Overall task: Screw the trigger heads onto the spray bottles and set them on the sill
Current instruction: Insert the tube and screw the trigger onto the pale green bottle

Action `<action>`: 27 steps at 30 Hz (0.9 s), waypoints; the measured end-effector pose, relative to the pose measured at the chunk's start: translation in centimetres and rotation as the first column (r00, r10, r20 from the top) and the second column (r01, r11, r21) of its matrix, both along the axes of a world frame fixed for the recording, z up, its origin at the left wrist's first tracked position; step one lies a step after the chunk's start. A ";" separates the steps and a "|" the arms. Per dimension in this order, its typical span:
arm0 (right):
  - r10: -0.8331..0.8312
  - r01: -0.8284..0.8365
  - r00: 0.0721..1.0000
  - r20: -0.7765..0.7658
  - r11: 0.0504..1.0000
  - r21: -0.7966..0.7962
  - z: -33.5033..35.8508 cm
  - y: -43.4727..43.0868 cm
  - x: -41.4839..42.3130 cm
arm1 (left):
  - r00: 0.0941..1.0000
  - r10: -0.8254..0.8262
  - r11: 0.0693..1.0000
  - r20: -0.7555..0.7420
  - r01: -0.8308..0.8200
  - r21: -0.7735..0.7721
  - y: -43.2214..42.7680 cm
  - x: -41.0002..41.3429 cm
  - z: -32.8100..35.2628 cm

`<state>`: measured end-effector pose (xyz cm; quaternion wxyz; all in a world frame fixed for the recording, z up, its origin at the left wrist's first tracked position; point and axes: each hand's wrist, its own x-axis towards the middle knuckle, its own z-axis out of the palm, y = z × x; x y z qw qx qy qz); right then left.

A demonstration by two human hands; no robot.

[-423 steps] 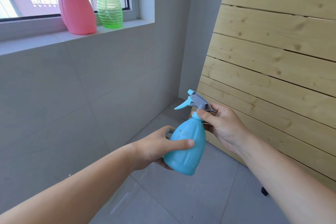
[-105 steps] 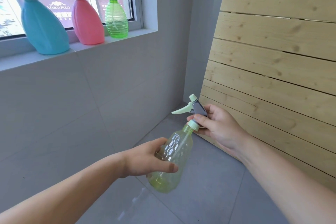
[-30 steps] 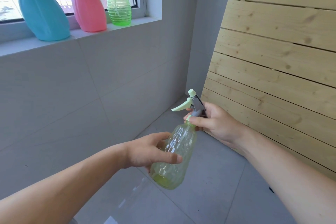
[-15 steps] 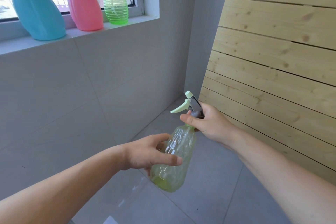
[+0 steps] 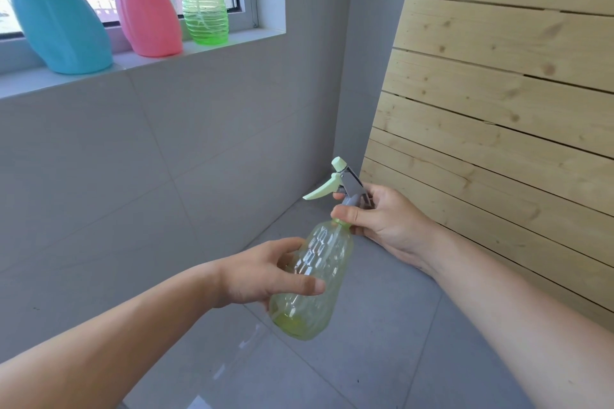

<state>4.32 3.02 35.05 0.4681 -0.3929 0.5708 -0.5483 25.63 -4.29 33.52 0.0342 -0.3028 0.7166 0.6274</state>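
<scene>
Sill (image 5: 199,55) carries three capped bottles: blue (image 5: 59,20), pink (image 5: 146,13), green (image 5: 204,10). Below it I hold the fourth, yellow-green bottle (image 5: 315,279): left hand (image 5: 265,272) grips its body, right hand (image 5: 382,219) pinches its trigger head (image 5: 345,184). Tightening and placing remain.

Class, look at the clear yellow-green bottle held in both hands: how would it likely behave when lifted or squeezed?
The yellow-green bottle looks thin, see-through and nearly empty, so it is probably light and may flex under the left hand. Its smooth, rounded body could roll if laid down. The trigger head probably makes it top-heavy.
</scene>
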 end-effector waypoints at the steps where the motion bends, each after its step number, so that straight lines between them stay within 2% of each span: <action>1: -0.008 0.008 0.996 0.093 1.000 0.001 0.2 0.1 0.0 | 1.000 0.005 1.000 -0.023 -0.005 0.006 0.0 0.0 0.1; 5: 0.061 -0.046 0.936 0.347 0.998 -0.050 0.9 0.4 -0.2 | 0.997 0.039 0.997 -0.070 -0.035 0.064 -0.5 0.2 -0.1; 8: 0.123 -0.087 0.876 0.466 0.991 -0.099 1.0 0.4 -0.3 | 0.993 0.029 0.994 -0.115 -0.017 0.111 -0.4 0.4 -0.3; 10: 0.122 -0.083 0.881 0.456 0.991 -0.105 1.1 0.2 -0.2 | 0.988 0.043 0.991 -0.150 -0.023 0.131 -0.2 0.2 -0.3; 16: 0.010 0.021 0.933 0.360 0.996 -0.084 0.8 -0.6 0.6 | 0.977 0.101 0.995 -0.189 -0.097 0.035 -0.1 -0.2 -0.5; 27: -0.142 0.167 0.948 0.286 0.984 -0.067 0.6 -1.0 1.3 | 0.964 0.204 0.972 -0.173 -0.220 -0.079 -0.3 -1.0 -1.3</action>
